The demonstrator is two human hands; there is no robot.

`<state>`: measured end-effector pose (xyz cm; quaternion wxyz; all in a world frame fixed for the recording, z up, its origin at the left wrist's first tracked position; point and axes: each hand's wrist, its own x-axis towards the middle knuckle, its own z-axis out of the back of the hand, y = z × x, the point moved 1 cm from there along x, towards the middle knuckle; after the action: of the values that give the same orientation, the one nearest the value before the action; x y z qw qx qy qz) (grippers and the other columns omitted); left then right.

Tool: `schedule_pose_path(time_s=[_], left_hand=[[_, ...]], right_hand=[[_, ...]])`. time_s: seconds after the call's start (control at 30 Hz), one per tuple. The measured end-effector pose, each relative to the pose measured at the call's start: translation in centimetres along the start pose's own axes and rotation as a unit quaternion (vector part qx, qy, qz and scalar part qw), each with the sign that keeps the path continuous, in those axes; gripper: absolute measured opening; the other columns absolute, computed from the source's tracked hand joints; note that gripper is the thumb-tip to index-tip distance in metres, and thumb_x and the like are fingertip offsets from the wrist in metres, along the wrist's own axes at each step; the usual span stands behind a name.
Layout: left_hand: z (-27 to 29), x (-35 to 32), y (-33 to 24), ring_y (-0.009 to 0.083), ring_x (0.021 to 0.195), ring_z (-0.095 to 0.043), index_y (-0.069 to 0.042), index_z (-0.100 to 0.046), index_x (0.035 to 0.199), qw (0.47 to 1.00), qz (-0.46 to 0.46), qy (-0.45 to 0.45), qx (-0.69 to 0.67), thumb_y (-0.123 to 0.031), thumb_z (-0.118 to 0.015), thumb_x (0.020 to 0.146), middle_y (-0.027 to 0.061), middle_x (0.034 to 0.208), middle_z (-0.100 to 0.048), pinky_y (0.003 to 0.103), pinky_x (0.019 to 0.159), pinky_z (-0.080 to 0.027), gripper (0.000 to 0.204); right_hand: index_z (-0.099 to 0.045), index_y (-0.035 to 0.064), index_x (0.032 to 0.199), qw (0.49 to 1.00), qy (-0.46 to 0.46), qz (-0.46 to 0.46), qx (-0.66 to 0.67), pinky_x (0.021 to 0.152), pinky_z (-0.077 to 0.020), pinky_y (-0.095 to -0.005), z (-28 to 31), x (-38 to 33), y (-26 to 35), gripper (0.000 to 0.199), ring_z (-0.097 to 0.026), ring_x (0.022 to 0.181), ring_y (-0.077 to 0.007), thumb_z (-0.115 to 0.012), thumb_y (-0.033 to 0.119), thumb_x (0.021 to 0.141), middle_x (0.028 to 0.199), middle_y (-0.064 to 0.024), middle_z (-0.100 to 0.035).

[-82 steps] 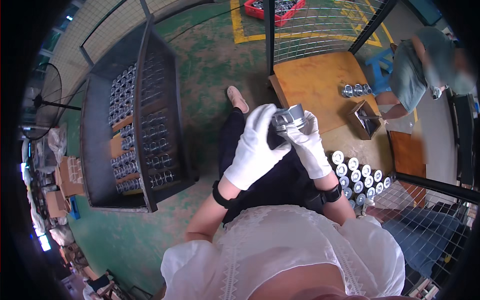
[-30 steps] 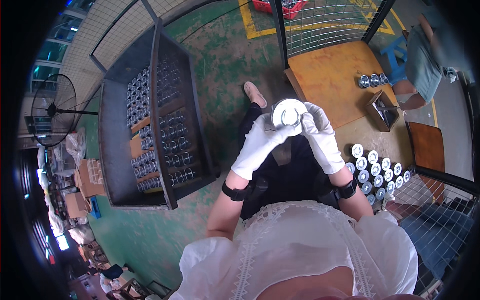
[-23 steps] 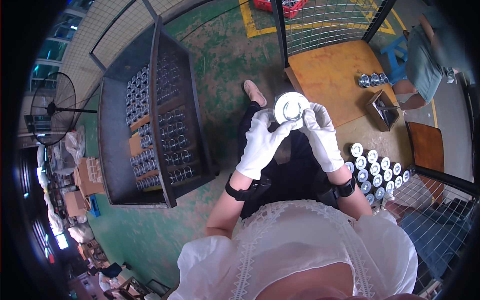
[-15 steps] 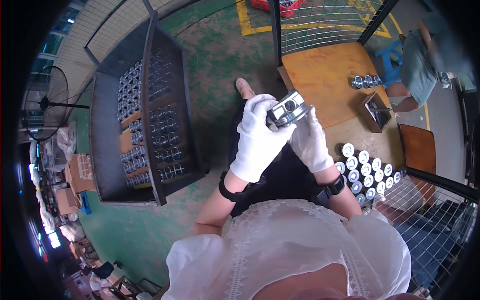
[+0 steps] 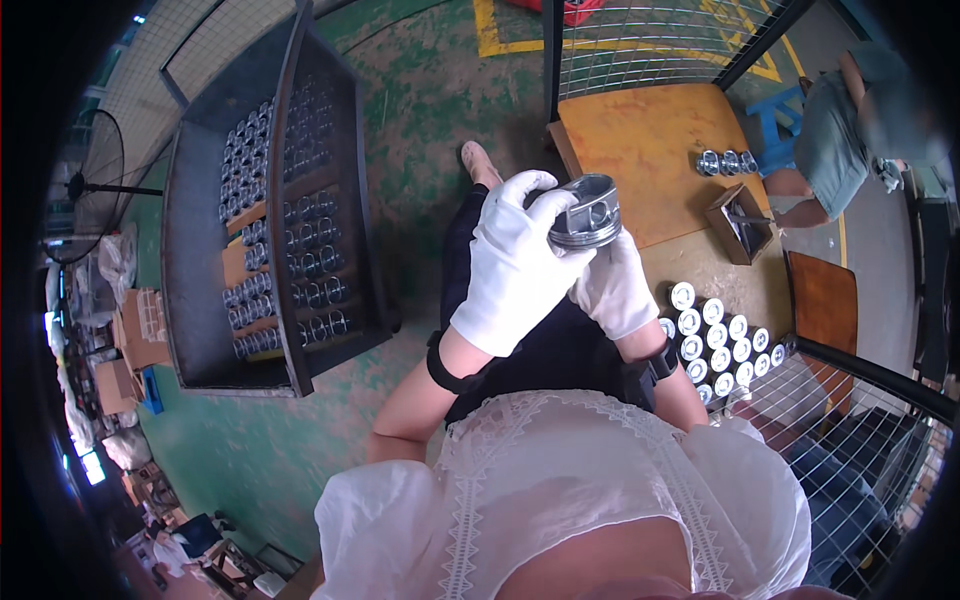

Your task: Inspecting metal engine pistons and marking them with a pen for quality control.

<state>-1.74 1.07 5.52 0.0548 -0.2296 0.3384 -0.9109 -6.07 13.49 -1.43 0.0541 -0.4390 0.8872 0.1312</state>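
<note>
A shiny metal piston (image 5: 588, 212) is held up in front of my body, tilted, with its ring grooves low and its pin hole facing right. My left hand (image 5: 520, 265), in a white glove, grips it from the left, thumb below and fingers curled over its upper side. Close under the piston's right side is my right hand (image 5: 618, 290), also gloved in white. Its fingers are bent up against the piston and partly hidden behind it and the left thumb. Beyond the hands is a wooden tabletop (image 5: 650, 140).
Several pistons (image 5: 715, 340) stand in rows at the table's near right. Three more pistons (image 5: 728, 162) sit near its far right edge, by a small open box (image 5: 740, 222). A metal bin (image 5: 185, 340) holding rows of pistons stands left. Another person (image 5: 840, 140) is at the right.
The piston has turned in my hands, its pin hole now facing more to the right. My right hand has dropped lower beside it, and the whole view has shifted slightly.
</note>
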Motion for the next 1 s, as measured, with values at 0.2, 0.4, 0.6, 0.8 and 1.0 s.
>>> schedule_pose_path(time_s=[0.2,0.4,0.6,0.8,1.0], left_hand=[[0.0,-0.1,0.9,0.0328,0.102,-0.063,-0.006,-0.068,0.102,1.0,0.027,0.005,-0.009,-0.023,-0.087,0.066,0.0132,0.115,-0.06,0.042,0.085,-0.055,0.045],[0.1,0.2,0.8,0.0308,0.105,-0.065,-0.008,-0.068,0.109,1.0,0.021,0.001,-0.015,-0.024,-0.088,0.063,0.0108,0.122,-0.059,0.04,0.086,-0.057,0.053],[-0.1,0.1,3.1,0.0296,0.108,-0.065,-0.011,-0.068,0.116,0.999,0.014,0.024,0.039,-0.024,-0.086,0.065,0.0097,0.127,-0.059,0.039,0.088,-0.057,0.056],[-1.2,0.1,4.6,0.0285,0.115,-0.062,-0.015,-0.066,0.124,0.997,0.041,0.066,0.003,-0.022,-0.085,0.067,0.0088,0.131,-0.057,0.039,0.095,-0.054,0.06],[-1.3,0.0,3.6,0.0307,0.111,-0.063,-0.011,-0.051,0.137,0.993,0.073,0.048,-0.074,-0.018,-0.087,0.066,0.0125,0.131,-0.054,0.04,0.094,-0.054,0.08]], right_hand=[[-0.047,0.0032,0.136,0.997,0.054,0.026,-0.041,0.091,-0.0558,-0.0441,-0.2,0.6,0.9,0.066,-0.068,0.103,-0.0315,-0.042,0.058,0.1,0.124,-0.0184,-0.062],[-0.045,0.004,0.138,0.999,-0.028,0.008,0.029,0.093,-0.055,-0.0428,-0.8,-0.1,-0.3,0.064,-0.066,0.106,-0.0298,-0.042,0.056,0.101,0.128,-0.0178,-0.06],[-0.046,0.0041,0.135,0.984,0.061,0.106,-0.126,0.095,-0.0534,-0.0414,-0.6,-0.1,0.5,0.05,-0.061,0.115,-0.0293,-0.038,0.043,0.106,0.132,-0.0162,-0.056],[-0.04,0.0116,0.138,0.951,0.067,0.082,0.292,0.099,-0.049,-0.0336,1.6,-0.2,0.6,0.031,-0.059,0.107,-0.0196,-0.035,0.02,0.109,0.124,-0.009,-0.056],[-0.042,0.0123,0.132,0.882,-0.197,0.247,-0.349,0.091,-0.0496,-0.0277,0.2,-0.1,-0.5,0.038,-0.054,0.106,-0.0096,-0.058,0.008,0.099,0.122,-0.0064,-0.052]])
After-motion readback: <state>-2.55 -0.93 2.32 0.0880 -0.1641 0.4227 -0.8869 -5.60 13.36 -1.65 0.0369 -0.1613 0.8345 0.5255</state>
